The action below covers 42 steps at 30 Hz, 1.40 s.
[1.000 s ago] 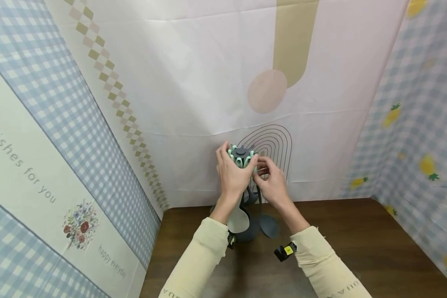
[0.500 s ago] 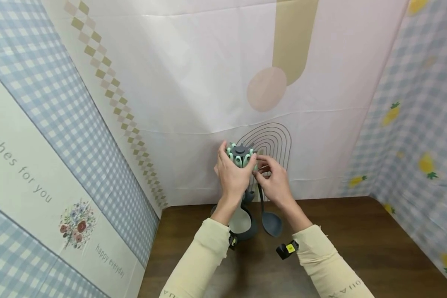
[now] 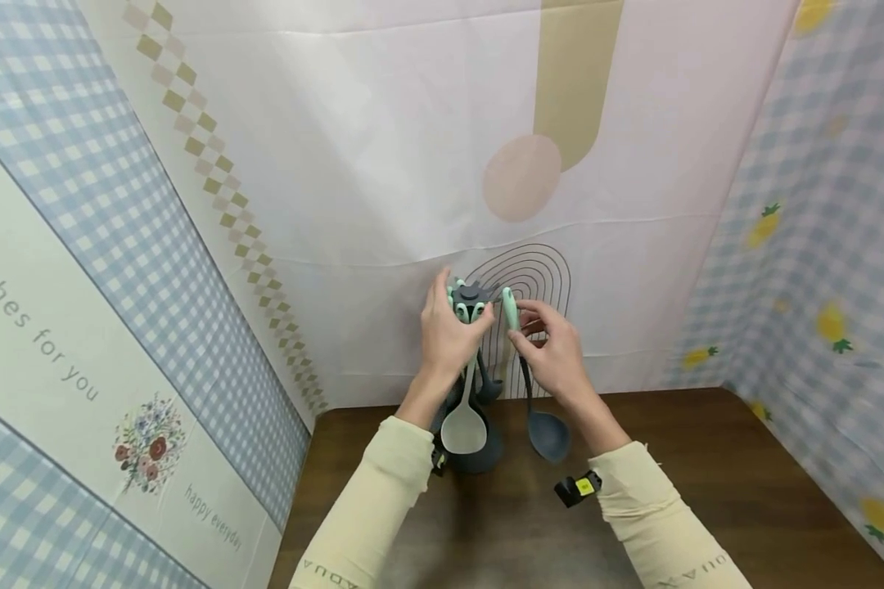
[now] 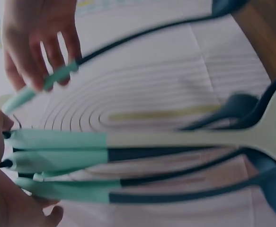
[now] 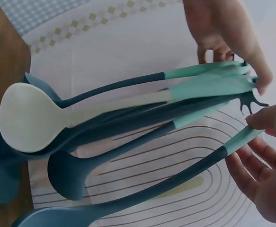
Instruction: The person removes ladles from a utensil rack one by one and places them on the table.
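Observation:
My left hand grips round the top of a dark utensil rack, thumb in front and fingers behind the hanging handles. My right hand pinches the mint-green handle of a dark blue cooking spoon, its bowl hanging down. That spoon is off to the right of the rack, apart from its hooks. Still hanging are a pale spoon, a dark ladle and other dark utensils with mint-green handles.
The rack's round dark base stands on a brown wooden table, close to the white printed cloth behind. Checked cloths hang at the left and right. A black strap device is at the right wrist.
The dark cooking spoon has come off the rack and moved right with my right hand. My left hand has shifted slightly left, still at the rack's top.

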{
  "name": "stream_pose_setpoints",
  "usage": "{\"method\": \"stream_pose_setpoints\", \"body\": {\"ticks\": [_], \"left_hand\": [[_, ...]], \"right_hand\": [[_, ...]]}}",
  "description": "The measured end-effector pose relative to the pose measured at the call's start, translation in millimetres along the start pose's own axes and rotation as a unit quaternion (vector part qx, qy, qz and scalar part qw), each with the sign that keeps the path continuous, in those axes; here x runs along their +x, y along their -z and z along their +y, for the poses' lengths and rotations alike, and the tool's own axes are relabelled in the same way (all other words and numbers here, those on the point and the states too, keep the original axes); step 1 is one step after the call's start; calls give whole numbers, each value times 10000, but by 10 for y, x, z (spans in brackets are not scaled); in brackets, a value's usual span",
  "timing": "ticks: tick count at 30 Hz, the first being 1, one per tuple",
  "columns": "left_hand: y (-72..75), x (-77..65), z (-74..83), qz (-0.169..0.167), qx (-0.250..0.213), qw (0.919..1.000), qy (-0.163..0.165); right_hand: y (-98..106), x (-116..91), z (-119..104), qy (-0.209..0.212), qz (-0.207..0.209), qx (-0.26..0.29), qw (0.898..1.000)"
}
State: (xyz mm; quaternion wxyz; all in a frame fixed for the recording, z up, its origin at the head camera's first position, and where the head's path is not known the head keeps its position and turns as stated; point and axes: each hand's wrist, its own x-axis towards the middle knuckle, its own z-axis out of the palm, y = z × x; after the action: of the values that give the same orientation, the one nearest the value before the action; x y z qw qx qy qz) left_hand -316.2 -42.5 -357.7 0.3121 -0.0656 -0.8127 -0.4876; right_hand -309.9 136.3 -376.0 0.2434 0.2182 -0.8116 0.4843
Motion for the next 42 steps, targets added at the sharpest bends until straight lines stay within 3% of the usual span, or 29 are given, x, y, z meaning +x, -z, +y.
{"method": "stream_pose_setpoints", "body": {"ticks": [5, 11, 24, 32, 37, 42], "left_hand": [[78, 39, -77, -352, -84, 9993, -128], [77, 57, -134, -260, -175, 9995, -101], [-100, -51, -53, 683, 156, 9973, 239], [-120, -60, -77, 906, 82, 9958, 33], [-110, -31, -111, 820, -279, 9960, -200], [-83, 10, -126, 592, -505, 9968, -168]], "right_hand": [[70, -8, -21, 99, 11, -120, 9999], [113, -5, -11, 130, -52, -93, 9999], [376, -114, 228, -262, 108, 55, 9996], [537, -199, 400, -419, 287, 141, 9986], [643, -269, 534, -629, 402, -64, 9972], [773, -337, 676, -758, 538, -301, 9952]]}}
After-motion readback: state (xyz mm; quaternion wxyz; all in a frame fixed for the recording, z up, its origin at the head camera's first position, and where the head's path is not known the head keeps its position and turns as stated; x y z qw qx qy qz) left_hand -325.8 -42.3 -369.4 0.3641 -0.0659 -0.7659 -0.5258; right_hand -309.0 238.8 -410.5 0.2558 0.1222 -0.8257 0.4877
